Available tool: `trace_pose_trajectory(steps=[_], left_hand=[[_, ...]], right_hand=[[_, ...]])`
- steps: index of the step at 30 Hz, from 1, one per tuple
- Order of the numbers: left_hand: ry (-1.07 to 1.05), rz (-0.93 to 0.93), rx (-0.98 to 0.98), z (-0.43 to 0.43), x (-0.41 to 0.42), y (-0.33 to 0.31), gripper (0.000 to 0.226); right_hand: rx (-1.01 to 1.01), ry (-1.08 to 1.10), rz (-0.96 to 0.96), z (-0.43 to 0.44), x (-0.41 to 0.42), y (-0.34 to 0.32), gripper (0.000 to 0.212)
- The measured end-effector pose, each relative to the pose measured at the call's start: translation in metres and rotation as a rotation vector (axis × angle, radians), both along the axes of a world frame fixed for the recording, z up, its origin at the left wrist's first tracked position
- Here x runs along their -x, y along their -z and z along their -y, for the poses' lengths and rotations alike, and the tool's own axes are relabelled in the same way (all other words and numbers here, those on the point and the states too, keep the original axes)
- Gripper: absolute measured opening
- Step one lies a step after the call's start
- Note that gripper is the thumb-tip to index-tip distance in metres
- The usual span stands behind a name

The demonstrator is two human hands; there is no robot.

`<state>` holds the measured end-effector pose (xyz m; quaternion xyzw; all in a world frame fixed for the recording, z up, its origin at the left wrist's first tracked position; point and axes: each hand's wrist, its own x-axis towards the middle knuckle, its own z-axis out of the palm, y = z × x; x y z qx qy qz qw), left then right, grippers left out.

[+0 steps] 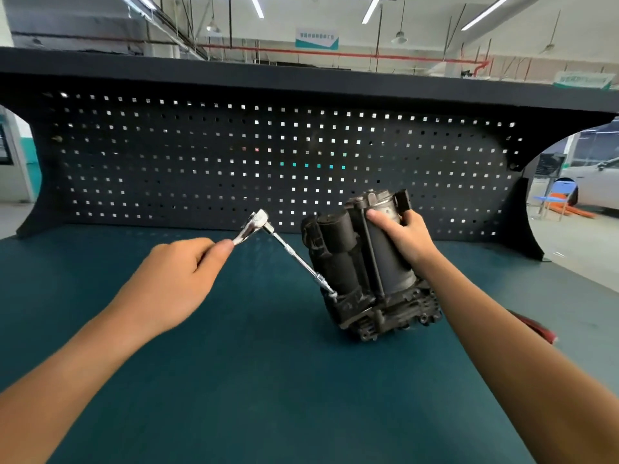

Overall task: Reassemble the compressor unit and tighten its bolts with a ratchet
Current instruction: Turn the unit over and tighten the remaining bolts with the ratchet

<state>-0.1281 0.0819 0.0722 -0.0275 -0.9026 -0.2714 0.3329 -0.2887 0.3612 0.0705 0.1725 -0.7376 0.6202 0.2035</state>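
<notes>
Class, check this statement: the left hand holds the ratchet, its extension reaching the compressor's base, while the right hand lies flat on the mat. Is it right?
One thing is wrong. The head view shows the right hand gripping the compressor's upper body, not lying on the mat. The rest stands: the left hand holds the ratchet, its extension reaching the compressor's base.

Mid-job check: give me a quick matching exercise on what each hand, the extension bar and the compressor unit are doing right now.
Things:
1 left hand
2 right hand
3 extension bar
4 compressor unit

States:
a tilted, base on the teal bench top
b grips the ratchet by its handle
c tip meets the unit's base
d holds the unit's upper cylinder

Pairs: 1-b; 2-d; 3-c; 4-a
</notes>
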Motion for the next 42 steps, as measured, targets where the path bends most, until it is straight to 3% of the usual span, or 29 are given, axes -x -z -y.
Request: trace_pose_trajectory(steps=[7,12,17,22,27,31,33,36,40,42], left_hand=[[-0.05,0.091,-0.174,0.011,0.01,0.02,0.049],[-0.031,0.213,-0.414,0.019,0.016,0.046,0.044],[-0.064,0.246,-0.42,0.023,0.019,0.056,0.043],[-0.059,0.279,-0.39,0.029,0.016,0.056,0.043],[-0.068,0.227,-0.498,0.054,0.013,0.039,0.042],[-0.078,0.239,-0.572,0.066,0.012,0.034,0.041],[-0.09,0.235,-0.587,0.072,0.012,0.035,0.041],[-0.111,0.209,-0.6,0.078,0.011,0.036,0.04],[-0.117,0.18,-0.619,0.088,0.002,0.045,0.041],[-0.111,0.159,-0.644,0.095,-0.003,0.049,0.041]], right_hand=[[-0.133,-0.083,0.056,0.021,0.03,-0.005,0.022],[-0.229,-0.103,0.096,0.036,0.046,-0.006,0.024],[-0.41,-0.166,0.139,0.058,0.058,-0.003,0.041],[-0.856,-0.284,0.185,0.091,0.062,0.027,0.036],[-0.526,-0.223,0.177,0.081,0.058,-0.001,0.031],[-0.698,-0.11,0.132,0.078,0.049,-0.022,0.052],[-0.827,-0.046,0.208,0.091,0.041,-0.015,0.071],[-0.895,-0.076,0.365,0.126,0.031,0.009,0.079],[-0.95,-0.027,0.383,0.15,0.018,0.035,0.06],[-0.968,-0.013,0.37,0.148,0.011,0.036,0.062]])
